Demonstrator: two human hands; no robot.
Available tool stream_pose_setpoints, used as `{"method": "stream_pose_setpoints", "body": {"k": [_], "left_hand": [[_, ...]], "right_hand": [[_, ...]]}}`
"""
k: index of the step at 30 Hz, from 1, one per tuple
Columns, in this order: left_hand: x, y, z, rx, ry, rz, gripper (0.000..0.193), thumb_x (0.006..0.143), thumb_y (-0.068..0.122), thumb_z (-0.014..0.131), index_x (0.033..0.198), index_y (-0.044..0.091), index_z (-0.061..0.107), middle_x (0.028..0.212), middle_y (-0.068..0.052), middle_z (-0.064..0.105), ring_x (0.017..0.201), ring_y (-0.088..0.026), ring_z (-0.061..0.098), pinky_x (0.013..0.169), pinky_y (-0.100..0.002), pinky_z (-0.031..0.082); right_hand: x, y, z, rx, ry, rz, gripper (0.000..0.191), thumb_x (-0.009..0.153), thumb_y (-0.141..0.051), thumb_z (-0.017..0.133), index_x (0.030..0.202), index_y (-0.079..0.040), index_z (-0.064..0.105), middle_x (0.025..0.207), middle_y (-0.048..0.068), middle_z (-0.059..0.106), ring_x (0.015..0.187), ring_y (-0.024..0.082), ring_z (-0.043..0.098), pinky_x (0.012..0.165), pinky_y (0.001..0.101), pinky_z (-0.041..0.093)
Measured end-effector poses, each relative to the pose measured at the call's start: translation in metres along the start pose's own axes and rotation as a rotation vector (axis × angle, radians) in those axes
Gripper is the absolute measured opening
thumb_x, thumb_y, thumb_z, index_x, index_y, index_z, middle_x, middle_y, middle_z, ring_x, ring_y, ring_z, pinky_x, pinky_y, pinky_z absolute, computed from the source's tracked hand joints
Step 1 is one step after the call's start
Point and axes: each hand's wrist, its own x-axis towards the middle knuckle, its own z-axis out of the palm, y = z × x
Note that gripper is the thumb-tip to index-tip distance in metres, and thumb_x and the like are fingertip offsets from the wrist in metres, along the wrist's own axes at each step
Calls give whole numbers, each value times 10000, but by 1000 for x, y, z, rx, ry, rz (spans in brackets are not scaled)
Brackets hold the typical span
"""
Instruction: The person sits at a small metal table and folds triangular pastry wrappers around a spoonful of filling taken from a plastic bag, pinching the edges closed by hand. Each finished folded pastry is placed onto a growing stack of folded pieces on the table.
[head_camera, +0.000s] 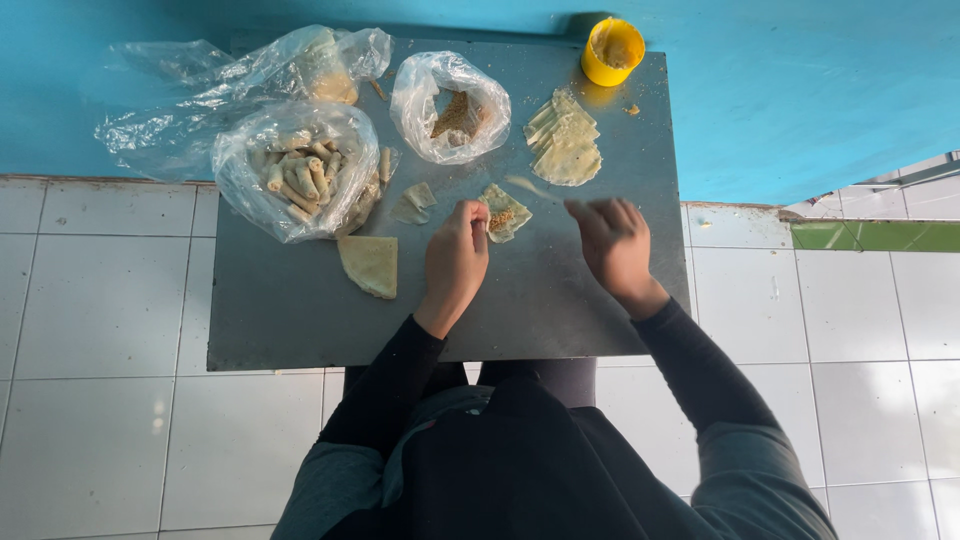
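My left hand (455, 258) rests on a dark grey board (290, 320), fingertips pinching the edge of a small pastry wrapper (505, 212) with brown filling on it. My right hand (612, 243) hovers just right of that wrapper, blurred, fingers loosely curled with nothing visible in them. A stack of pale wrappers (565, 148) lies beyond the right hand. A clear bag of brown filling (452, 108) stands open behind the wrapper.
A clear bag of rolled pastries (298, 178) sits at the left of the board, more plastic bags (250, 80) behind it. A yellow cup (612, 50) stands at the far right corner. Loose wrapper pieces (370, 265) lie mid-board. White floor tiles surround the board, a blue wall behind.
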Motion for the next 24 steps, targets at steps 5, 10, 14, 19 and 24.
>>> {"method": "stream_pose_setpoints", "body": {"k": [5, 10, 14, 19, 24], "left_hand": [[4, 1, -1, 110, -13, 126, 121, 925, 40, 690, 1024, 55, 622, 936, -119, 713, 877, -338, 698, 740, -431, 532], [13, 5, -6, 151, -59, 174, 144, 877, 62, 739, 970, 65, 629, 879, -106, 691, 847, -332, 678, 746, -444, 513], [20, 3, -16, 116, -64, 174, 157, 835, 62, 764, 913, 63, 628, 856, -114, 662, 817, -333, 661, 720, -446, 506], [28, -10, -20, 162, -125, 257, 103, 868, 96, 758, 907, 82, 663, 862, -74, 671, 844, -303, 661, 772, -428, 474], [28, -19, -19, 263, -153, 346, 59, 915, 119, 737, 946, 107, 689, 905, -29, 697, 901, -244, 677, 838, -401, 410]], "right_hand": [[68, -13, 40, 318, 78, 269, 76, 962, -36, 743, 1037, -46, 733, 898, 108, 675, 780, 273, 664, 682, 388, 521], [106, -30, 69, 239, 200, 112, 265, 915, -109, 751, 1154, -11, 696, 1080, 176, 642, 981, 355, 622, 843, 420, 505], [79, -27, 60, 336, -8, 415, 188, 944, -136, 741, 1099, -45, 687, 1026, 118, 634, 949, 297, 631, 853, 420, 500], [35, -26, 51, 158, -213, 371, 192, 827, -158, 761, 984, -71, 693, 1000, 142, 627, 971, 349, 617, 807, 458, 484], [23, -32, 61, 172, -217, 385, 121, 894, -131, 714, 987, -65, 674, 1000, 140, 624, 974, 339, 622, 845, 462, 485]]}}
